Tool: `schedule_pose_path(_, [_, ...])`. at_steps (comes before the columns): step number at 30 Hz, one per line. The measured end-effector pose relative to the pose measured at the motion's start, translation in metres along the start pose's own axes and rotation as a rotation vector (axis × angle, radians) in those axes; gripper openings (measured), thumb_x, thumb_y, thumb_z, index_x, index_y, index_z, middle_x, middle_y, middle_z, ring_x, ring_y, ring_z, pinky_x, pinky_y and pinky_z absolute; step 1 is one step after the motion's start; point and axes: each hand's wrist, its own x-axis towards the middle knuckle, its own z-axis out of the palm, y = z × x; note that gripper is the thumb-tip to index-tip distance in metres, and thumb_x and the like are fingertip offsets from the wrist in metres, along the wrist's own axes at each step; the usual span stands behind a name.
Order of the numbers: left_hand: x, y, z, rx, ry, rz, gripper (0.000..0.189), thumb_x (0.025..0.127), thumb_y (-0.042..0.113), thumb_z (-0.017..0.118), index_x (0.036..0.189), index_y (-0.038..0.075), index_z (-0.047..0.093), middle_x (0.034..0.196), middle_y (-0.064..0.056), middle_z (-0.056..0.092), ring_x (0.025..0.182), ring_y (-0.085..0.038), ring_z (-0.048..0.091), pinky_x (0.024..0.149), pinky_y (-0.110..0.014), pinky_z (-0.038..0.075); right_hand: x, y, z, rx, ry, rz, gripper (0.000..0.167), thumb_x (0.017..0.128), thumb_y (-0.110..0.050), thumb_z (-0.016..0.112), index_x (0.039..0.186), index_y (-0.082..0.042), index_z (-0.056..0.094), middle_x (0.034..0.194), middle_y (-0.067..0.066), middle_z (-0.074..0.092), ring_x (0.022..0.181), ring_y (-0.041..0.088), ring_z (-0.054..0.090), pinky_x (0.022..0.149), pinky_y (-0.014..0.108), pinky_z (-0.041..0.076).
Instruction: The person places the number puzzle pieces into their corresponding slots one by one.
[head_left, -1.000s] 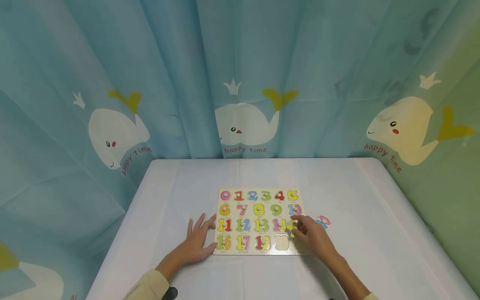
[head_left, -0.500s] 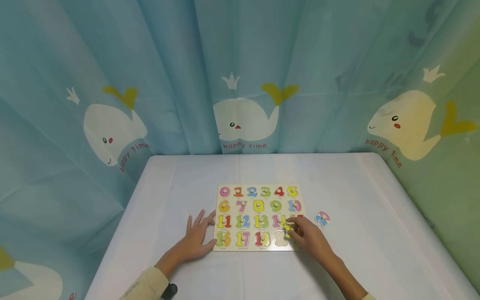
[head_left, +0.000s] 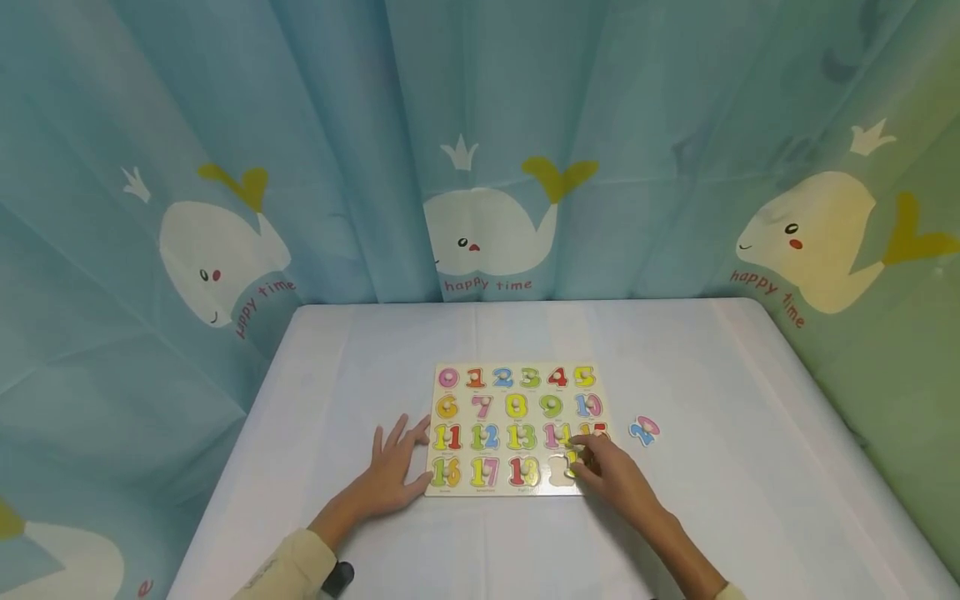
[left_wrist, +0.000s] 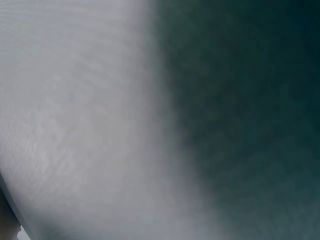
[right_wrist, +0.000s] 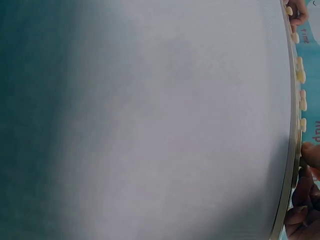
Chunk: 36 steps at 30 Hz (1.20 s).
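Observation:
A wooden number puzzle board (head_left: 462, 392) lies on the table, its knobbed pieces numbered from 0 upward in rows. At its lower right, my right hand (head_left: 618, 482) pinches a yellow number piece (head_left: 572, 463) between thumb and fingers, overlapping the pale bare slot (head_left: 558, 472) in the bottom row. The hand covers much of this piece and the board's lower right corner. My left hand (head_left: 386, 482) rests at the board's left edge with fingers spread and fairly straight, thumb and fingertips touching the side. In the right wrist view, my right fingers (right_wrist: 298, 216) show beside the board's edge (right_wrist: 291, 100).
A blue and pink 20 piece (head_left: 643, 430) lies on the white-covered table (head_left: 712, 375) right of the board. A blue curtain (head_left: 495, 100) with whale prints hangs behind and around the table. The left wrist view shows mostly blurred white tablecloth (left_wrist: 90, 125).
My right hand has moved slightly left and down with the yellow piece, to beside the bare slot. The left hand stays at the board's edge. The head view has tilted a little.

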Motion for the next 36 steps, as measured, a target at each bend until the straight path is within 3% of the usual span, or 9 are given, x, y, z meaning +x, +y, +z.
schedule_pose_path(10, [0.006,-0.002,-0.001,0.009,0.014,0.006,0.060,0.085,0.032,0.061,0.136,0.011,0.039,0.151,-0.004,0.029,0.141,-0.034,0.008,0.104,-0.062,-0.007,0.008,-0.007,0.003,-0.011,-0.034,-0.025,0.040,0.075,-0.009,0.078,0.112,-0.009,0.063,0.072,-0.014,0.049,0.061,0.004,0.043,0.056,0.022,0.040])
schedule_pose_path(16, [-0.003,-0.001,0.004,0.000,-0.005,0.000,0.061,0.085,0.031,0.061,0.137,0.010,0.037,0.147,-0.003,0.035,0.141,-0.034,0.007,0.104,-0.062,-0.007,-0.001,-0.009,0.009,-0.003,-0.048,-0.033,0.039,0.075,-0.008,0.078,0.111,-0.008,0.063,0.071,-0.014,0.049,0.060,0.003,0.042,0.056,0.021,0.040])
schedule_pose_path(24, [-0.015,0.001,0.005,0.010,-0.009,-0.037,0.058,0.084,0.031,0.061,0.134,0.010,0.039,0.151,-0.004,0.029,0.141,-0.034,0.010,0.104,-0.062,-0.005,-0.009,-0.013,0.019,-0.009,-0.062,-0.063,0.039,0.076,-0.009,0.077,0.111,-0.008,0.062,0.072,-0.014,0.048,0.059,0.001,0.041,0.055,0.021,0.039])
schedule_pose_path(29, [-0.012,0.002,0.001,0.008,-0.022,-0.048,0.071,0.086,0.033,0.060,0.144,0.008,0.028,0.148,-0.004,0.034,0.141,-0.032,0.007,0.106,-0.059,-0.007,-0.005,-0.015,0.017,-0.007,-0.094,-0.089,0.038,0.077,-0.008,0.075,0.113,-0.007,0.061,0.073,-0.014,0.051,0.060,0.000,0.044,0.056,0.022,0.041])
schedule_pose_path(33, [-0.007,0.001,0.001,0.003,-0.024,-0.031,0.067,0.087,0.034,0.059,0.144,0.011,0.031,0.152,-0.002,0.028,0.141,-0.031,0.005,0.105,-0.059,-0.008,-0.001,-0.015,0.015,-0.020,-0.107,-0.084,0.038,0.078,-0.009,0.075,0.114,-0.008,0.060,0.074,-0.014,0.052,0.062,0.000,0.045,0.057,0.022,0.042])
schedule_pose_path(36, [-0.004,0.000,0.001,0.008,-0.009,-0.008,0.068,0.087,0.033,0.059,0.145,0.011,0.030,0.148,0.000,0.036,0.141,-0.032,0.006,0.105,-0.060,-0.007,0.001,-0.013,0.014,-0.022,-0.104,-0.084,0.039,0.078,-0.009,0.075,0.114,-0.008,0.060,0.074,-0.014,0.051,0.062,0.001,0.044,0.057,0.022,0.042])
